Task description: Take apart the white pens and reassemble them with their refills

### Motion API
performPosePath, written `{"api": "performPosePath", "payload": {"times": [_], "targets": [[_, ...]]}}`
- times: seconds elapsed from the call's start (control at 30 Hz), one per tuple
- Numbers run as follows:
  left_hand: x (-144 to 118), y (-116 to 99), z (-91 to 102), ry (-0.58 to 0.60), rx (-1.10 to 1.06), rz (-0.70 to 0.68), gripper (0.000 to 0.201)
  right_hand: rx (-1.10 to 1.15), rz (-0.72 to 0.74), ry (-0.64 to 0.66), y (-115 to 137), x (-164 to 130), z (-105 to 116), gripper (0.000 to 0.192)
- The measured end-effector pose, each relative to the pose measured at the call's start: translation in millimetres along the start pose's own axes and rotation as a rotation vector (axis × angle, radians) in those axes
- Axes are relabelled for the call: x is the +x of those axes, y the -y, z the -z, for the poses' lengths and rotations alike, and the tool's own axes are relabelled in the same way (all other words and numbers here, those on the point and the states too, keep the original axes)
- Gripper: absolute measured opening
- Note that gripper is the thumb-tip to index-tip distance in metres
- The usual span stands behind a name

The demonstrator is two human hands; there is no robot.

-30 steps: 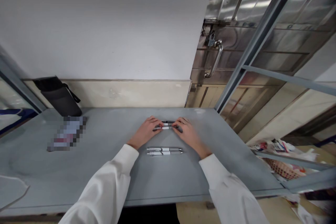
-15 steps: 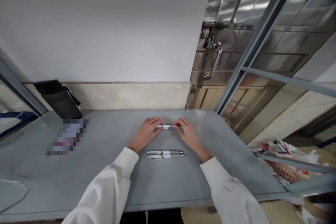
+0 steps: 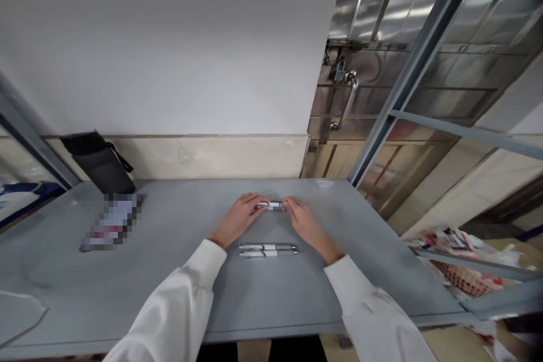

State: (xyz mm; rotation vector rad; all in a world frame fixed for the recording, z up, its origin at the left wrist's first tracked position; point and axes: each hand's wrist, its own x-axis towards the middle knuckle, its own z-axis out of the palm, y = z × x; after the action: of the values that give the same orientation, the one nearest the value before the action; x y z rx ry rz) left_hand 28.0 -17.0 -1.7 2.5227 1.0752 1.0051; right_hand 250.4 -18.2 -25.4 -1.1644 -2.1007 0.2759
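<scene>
Three pens show on the grey table: one held pen toward the far side of the table, and two loose pens lying side by side, touching, nearer the person. The left hand and the right hand meet at the held pen, the fingers of each curled onto an end of it, pinching it between them just above or on the surface; which, I cannot tell. The pair of loose pens lies between the two wrists, apart from both hands. One black pouch leans against the wall at the table's far left corner, shut, its contents hidden; just in front of it lies one blurred flat item. Off the right edge sits one basket with papers and wrappers heaped above it. The table has wide bare stretches left and right of the hands and toward its near edge; a metal post rises at the far right corner.
</scene>
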Motion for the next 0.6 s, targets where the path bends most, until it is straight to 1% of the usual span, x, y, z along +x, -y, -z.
{"api": "performPosePath", "payload": {"times": [0.17, 0.33, 0.47, 0.6], "targets": [[0.6, -1.0, 0.6, 0.031, -0.072, 0.036, 0.026, -0.042, -0.016, 0.015, -2.2, -0.1, -2.0, 0.027], [0.7, 2.5, -2.7, 0.039, -0.145, 0.135, 0.03, -0.084, -0.031, 0.021, -3.5, 0.8, -6.2, 0.027], [1.4, 3.4, -5.6, 0.05, -0.165, 0.182, 0.031, -0.12, -0.038, 0.028, -2.1, 1.5, -6.9, 0.028], [2.1, 0.9, -4.9, 0.045, -0.178, 0.208, 0.031, -0.14, -0.013, 0.031, -1.4, 1.4, -7.4, 0.027]]}}
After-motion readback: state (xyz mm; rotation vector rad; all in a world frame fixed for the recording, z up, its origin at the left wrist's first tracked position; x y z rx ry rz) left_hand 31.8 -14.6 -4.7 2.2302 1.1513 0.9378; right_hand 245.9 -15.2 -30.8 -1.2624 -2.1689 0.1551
